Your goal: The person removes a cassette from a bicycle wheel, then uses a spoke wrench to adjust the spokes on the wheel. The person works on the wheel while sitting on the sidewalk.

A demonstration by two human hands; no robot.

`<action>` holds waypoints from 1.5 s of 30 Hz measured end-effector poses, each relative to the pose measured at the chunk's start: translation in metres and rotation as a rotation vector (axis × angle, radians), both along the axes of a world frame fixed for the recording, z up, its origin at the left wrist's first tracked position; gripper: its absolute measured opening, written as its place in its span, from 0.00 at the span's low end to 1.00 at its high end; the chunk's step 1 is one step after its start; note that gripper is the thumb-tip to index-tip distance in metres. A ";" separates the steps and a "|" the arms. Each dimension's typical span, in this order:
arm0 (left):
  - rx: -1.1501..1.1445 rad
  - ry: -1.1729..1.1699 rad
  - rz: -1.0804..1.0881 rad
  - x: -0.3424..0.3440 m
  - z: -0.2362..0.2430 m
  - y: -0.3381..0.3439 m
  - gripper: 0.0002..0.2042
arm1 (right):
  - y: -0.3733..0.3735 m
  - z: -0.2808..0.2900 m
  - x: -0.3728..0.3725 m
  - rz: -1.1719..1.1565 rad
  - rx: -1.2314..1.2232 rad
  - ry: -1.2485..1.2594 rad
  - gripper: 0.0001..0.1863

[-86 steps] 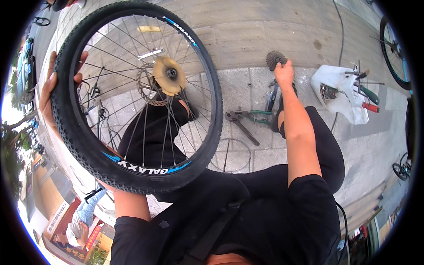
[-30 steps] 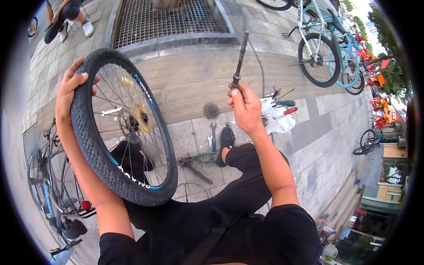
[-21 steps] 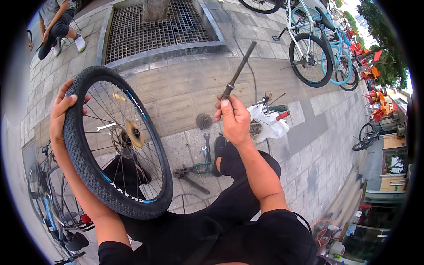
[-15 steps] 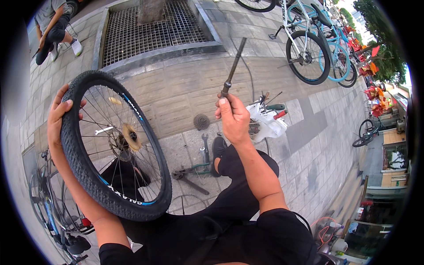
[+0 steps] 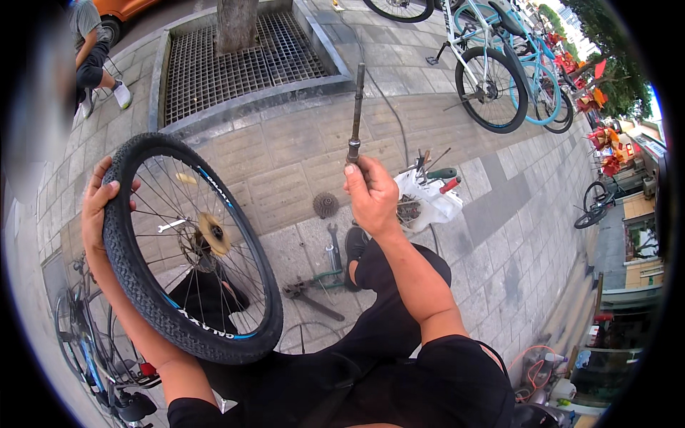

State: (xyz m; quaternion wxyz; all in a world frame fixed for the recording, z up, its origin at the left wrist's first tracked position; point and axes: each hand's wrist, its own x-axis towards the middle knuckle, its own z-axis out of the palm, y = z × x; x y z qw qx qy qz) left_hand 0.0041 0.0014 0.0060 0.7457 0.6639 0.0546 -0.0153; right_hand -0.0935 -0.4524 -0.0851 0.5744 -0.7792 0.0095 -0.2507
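- Left hand (image 5: 98,207) grips the bike wheel (image 5: 189,246) by its tyre, upright beside the knee, unchanged.
- Right hand (image 5: 371,192) clenched on the axle rod (image 5: 354,114), now raised off the pavement, pointing up.
- Cassette (image 5: 326,205) and spanners (image 5: 330,246) lie below the right hand.

Bare paving lies open beyond the fingers of the right hand (image 5: 371,196) around the axle rod (image 5: 354,107). Below them, a cassette (image 5: 326,205), wrenches (image 5: 332,250) and a white tool bag (image 5: 428,203) crowd the ground. The wheel (image 5: 189,250) blocks passage toward the left hand (image 5: 96,214).
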 end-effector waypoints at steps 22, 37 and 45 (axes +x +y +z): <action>-0.030 0.007 -0.001 -0.002 0.000 0.004 0.31 | 0.001 0.003 -0.003 -0.054 0.060 -0.005 0.11; -0.034 0.009 0.006 -0.002 -0.002 0.007 0.32 | 0.002 0.016 -0.007 -0.096 -0.059 -0.056 0.12; 0.000 0.010 0.004 -0.002 -0.001 0.008 0.32 | -0.003 0.014 -0.007 -0.129 -0.229 -0.173 0.13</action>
